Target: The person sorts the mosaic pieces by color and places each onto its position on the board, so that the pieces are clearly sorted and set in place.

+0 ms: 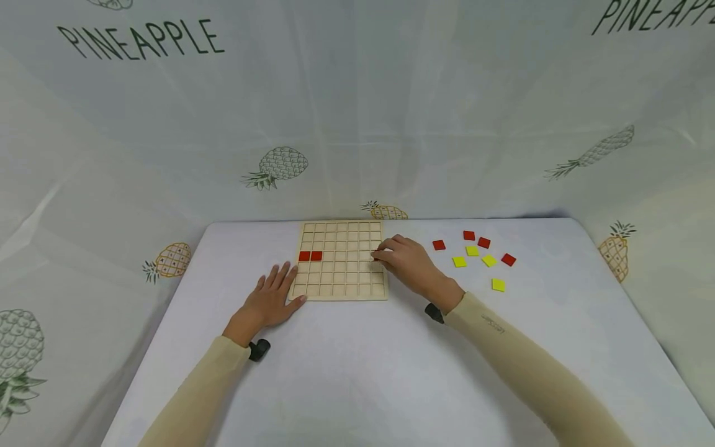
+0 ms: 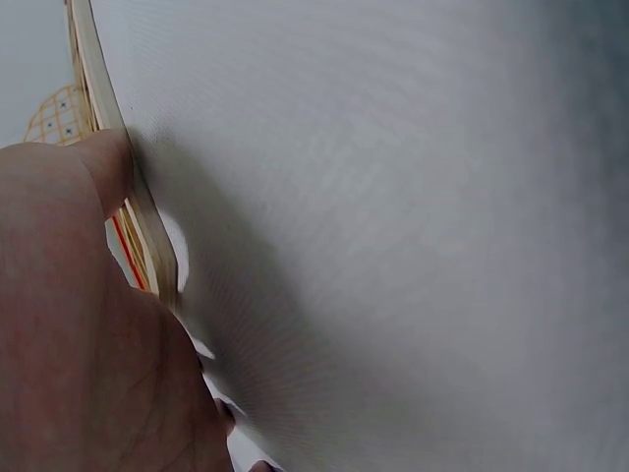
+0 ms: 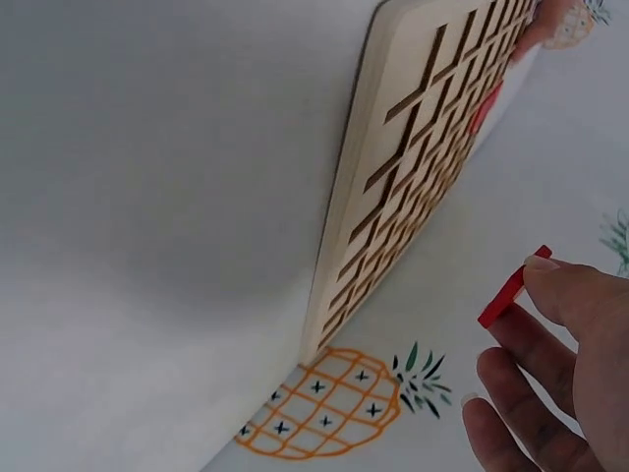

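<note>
Head view: on the white table, the gridded wooden board lies between both hands, the right hand over its right edge, the left hand at its left. The right forearm slants in from the near right, wrist bent over. The left hand lies palm down, fingers spread, thumb by the board's near-left corner, gripping nothing. Four red tiles and four yellow tiles lie loose, right of the right hand. Its thumb and forefinger pinch a held red tile; the right wrist view shows this nearly edge-on, tilted and apart from the board, roughly level with two placed tiles across the grid.
</note>
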Demonstrator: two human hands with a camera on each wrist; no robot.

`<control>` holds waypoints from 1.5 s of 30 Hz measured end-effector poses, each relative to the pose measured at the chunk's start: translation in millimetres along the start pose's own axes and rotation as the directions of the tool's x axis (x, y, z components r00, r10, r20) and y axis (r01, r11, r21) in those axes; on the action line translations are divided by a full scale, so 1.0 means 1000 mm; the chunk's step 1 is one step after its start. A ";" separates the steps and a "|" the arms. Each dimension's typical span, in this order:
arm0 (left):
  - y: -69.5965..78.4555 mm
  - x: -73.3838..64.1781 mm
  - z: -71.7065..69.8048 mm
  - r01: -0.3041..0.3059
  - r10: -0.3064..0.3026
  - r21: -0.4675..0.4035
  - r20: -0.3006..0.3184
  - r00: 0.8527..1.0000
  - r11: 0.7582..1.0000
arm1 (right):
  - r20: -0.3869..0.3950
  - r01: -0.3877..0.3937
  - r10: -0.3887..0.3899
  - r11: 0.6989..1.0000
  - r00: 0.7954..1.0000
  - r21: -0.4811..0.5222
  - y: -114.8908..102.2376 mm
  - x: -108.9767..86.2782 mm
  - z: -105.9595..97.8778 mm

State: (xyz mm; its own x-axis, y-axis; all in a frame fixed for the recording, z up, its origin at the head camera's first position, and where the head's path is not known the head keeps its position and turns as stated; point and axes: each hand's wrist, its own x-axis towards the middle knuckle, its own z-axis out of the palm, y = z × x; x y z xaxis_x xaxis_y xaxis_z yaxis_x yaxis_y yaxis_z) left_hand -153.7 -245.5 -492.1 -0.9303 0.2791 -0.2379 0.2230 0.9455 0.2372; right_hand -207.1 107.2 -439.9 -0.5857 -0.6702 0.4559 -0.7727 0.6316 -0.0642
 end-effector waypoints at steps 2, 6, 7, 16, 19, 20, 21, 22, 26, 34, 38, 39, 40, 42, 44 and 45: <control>-0.001 0.001 0.001 -0.002 0.002 0.001 -0.004 1.000 1.000 | 0.005 -0.004 0.004 1.000 1.000 0.000 -0.002 0.006 0.004; -0.003 0.002 0.001 -0.007 0.007 0.004 -0.002 1.000 1.000 | 0.024 -0.009 0.009 1.000 1.000 -0.006 -0.008 0.019 0.012; -0.004 0.003 0.002 -0.008 0.008 0.006 -0.002 1.000 1.000 | 0.026 -0.008 0.008 1.000 1.000 -0.009 -0.010 0.022 0.014; -0.010 0.001 0.004 -0.001 0.001 0.009 -0.005 1.000 1.000 | 0.044 0.006 -0.006 1.000 0.999 0.002 -0.028 0.046 0.037; -0.007 0.000 0.000 0.000 0.000 0.007 0.011 1.000 1.000 | 0.044 0.007 -0.007 1.000 0.999 0.001 -0.033 0.052 0.042; -0.005 -0.001 -0.002 0.000 0.000 0.001 0.015 1.000 1.000 | 0.046 0.007 -0.007 1.000 0.999 -0.001 -0.034 0.054 0.043; -0.004 -0.002 -0.004 0.001 -0.001 0.000 0.019 1.000 1.000 | 0.049 0.010 -0.009 1.000 0.999 -0.006 -0.036 0.057 0.045; -0.002 -0.003 -0.006 0.001 -0.001 -0.005 0.019 1.000 1.000 | 0.053 0.012 -0.012 1.000 0.999 -0.007 -0.038 0.059 0.046; 0.002 -0.006 -0.009 0.002 -0.001 -0.023 0.021 1.000 1.000 | 0.061 0.020 -0.021 1.000 0.998 0.011 -0.042 0.068 0.052; 0.000 -0.003 -0.004 -0.011 0.011 -0.035 0.005 1.000 0.999 | 0.183 -0.059 0.050 0.997 0.982 0.045 -0.043 0.086 0.063; -0.001 0.000 0.001 -0.013 0.013 -0.033 -0.005 1.000 0.999 | 0.262 -0.068 0.060 0.998 0.963 0.019 -0.042 0.092 0.069; -0.002 0.001 0.002 -0.011 0.011 -0.024 -0.006 1.000 1.000 | 0.273 -0.066 0.061 0.998 0.960 0.011 -0.042 0.093 0.071; -0.003 0.002 0.004 -0.013 0.012 -0.018 -0.010 1.000 1.000 | 0.282 -0.065 0.062 0.998 0.957 0.002 -0.042 0.094 0.073; -0.005 0.003 0.005 -0.015 0.015 -0.013 -0.013 1.000 1.000 | 0.288 -0.065 0.064 0.998 0.955 -0.005 -0.042 0.096 0.075; -0.006 0.003 0.005 -0.016 0.016 -0.012 -0.012 1.000 1.000 | 0.295 -0.075 0.074 0.997 0.952 -0.007 -0.042 0.098 0.077; -0.006 0.004 0.005 -0.015 0.014 -0.011 -0.008 1.000 1.000 | 0.299 -0.081 0.080 0.997 0.951 -0.009 -0.042 0.099 0.078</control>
State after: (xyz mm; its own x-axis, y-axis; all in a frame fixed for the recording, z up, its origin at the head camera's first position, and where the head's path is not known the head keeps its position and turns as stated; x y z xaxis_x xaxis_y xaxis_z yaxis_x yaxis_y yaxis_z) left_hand -156.8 -249.4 -499.3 -0.9293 0.2914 -0.2267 0.2333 0.9394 0.2512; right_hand -251.1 -16.2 -461.0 -0.6918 -0.7034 0.1630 -0.7206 0.6871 -0.0932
